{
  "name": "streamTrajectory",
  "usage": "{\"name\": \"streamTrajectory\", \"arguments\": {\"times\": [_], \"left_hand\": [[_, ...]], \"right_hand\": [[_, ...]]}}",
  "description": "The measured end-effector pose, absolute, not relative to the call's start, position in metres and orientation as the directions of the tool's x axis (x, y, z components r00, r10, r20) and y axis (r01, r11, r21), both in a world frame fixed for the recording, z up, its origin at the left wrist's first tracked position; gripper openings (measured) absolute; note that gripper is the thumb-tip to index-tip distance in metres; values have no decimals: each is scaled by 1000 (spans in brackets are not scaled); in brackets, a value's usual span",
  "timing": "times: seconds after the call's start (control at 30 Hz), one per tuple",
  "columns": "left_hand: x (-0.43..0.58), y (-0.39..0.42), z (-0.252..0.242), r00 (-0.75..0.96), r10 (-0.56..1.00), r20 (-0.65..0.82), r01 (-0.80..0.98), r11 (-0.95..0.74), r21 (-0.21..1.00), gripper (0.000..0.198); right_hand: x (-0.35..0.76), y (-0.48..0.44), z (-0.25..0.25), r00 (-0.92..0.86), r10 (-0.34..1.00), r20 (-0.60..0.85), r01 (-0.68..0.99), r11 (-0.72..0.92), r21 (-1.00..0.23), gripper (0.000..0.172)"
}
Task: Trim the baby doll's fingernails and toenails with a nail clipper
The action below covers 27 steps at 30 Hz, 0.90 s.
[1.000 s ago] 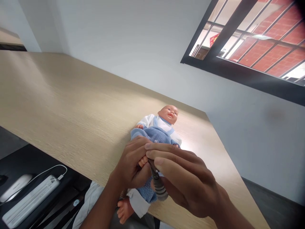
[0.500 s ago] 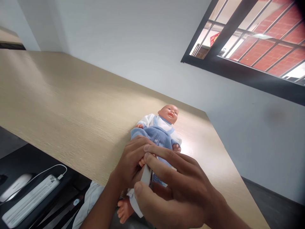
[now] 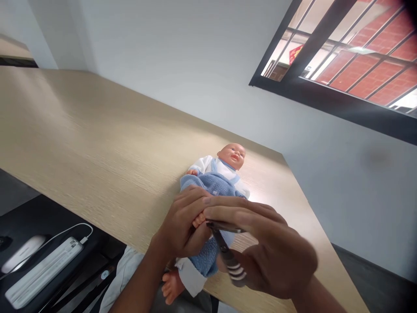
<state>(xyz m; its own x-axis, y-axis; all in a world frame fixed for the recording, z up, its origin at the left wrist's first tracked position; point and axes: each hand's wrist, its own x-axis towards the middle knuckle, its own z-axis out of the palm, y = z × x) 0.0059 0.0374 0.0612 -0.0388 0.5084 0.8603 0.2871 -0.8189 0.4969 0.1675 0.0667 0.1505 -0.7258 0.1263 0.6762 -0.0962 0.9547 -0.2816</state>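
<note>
Doll (image 3: 215, 182) face-up centre frame on surface (image 3: 97, 148), legs past near edge. Left hand (image 3: 182, 228) fingers clamped on its foot (image 3: 198, 220); right hand (image 3: 273, 256) fingers closed round nail clipper (image 3: 224, 243) at toes. Likely light, fleece soft, limbs stiff: grip ankle.

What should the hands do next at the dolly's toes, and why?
Probably a gentle squeeze of the nail clipper. The left hand grips the doll's foot on the table, and the right hand holds the clipper with its tip right at the toes. Its lever looks raised, so pressing it down seems the likely next step.
</note>
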Motion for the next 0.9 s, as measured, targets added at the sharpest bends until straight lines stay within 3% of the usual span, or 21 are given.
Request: {"name": "streamTrajectory", "arguments": {"times": [0.1,0.3,0.43,0.63,0.73,0.9], "left_hand": [[5,38,62,-25,500,865,308,-820,483,19],[6,39,60,-41,501,864,352,-802,482,12],[8,37,61,-51,531,846,360,-780,512,13],[8,34,64,-56,604,795,322,-743,587,16],[8,34,65,-56,607,792,299,-747,594,17],[7,33,65,-49,606,794,277,-756,594,22]], "right_hand": [[162,69,150,-720,26,694,-153,969,-194,35],[153,65,153,-671,93,736,-43,986,-163,20],[149,62,159,-655,8,756,-56,997,-60,20],[155,52,152,-673,204,711,29,968,-250,20],[159,48,144,-693,304,653,136,945,-296,31],[161,53,136,-730,169,662,91,984,-151,26]]}}
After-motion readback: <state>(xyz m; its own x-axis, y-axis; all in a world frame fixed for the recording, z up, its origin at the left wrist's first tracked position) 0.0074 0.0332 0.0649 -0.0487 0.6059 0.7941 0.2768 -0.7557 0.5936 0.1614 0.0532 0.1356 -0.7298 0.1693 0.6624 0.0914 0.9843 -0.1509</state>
